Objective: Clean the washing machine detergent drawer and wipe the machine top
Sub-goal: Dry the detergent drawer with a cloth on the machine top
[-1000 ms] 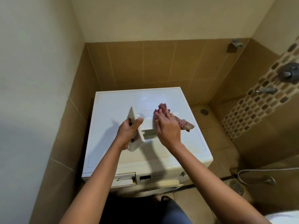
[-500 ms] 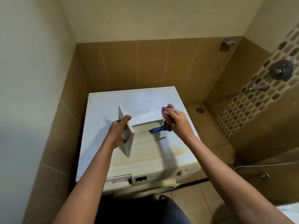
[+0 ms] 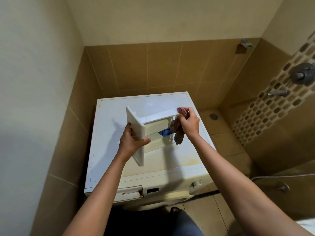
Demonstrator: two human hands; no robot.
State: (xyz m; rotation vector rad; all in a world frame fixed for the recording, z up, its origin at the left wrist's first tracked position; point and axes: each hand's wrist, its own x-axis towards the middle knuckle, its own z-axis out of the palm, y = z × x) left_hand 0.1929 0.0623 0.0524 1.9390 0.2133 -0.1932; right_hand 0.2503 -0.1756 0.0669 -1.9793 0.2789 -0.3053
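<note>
The white rectangular plastic detergent drawer (image 3: 156, 127) is out of the white front-loading washing machine (image 3: 109, 126). It is held in the air over the middle of the machine's top. The vacant drawer slot (image 3: 130, 191) shows at the upper edge of the machine's front face.

The left hand (image 3: 133, 142) grips the drawer's broad front plate, with the thumb across the near face and the fingers wrapped behind the far edge. The right hand (image 3: 189, 122) is at the drawer's rear end. Its fingers are curled and clamped on a crumpled red-checked cloth (image 3: 178, 133), which lies against the rear wall and hangs below it. A blue plastic insert (image 3: 164, 132) sits inside the drawer, just beside the cloth.

Handling, as a judgement:
- The drawer is probably light, stiff and hollow, with thin walls that could flex or crack if twisted.
- Detergent residue may make it slippery.
- The front plate looks the sturdiest place to hold. A long side rail suits the second hand.
- The blue insert may be removable and could drop out when the drawer is tilted.
- The cloth is soft and should conform to the compartments.
</note>
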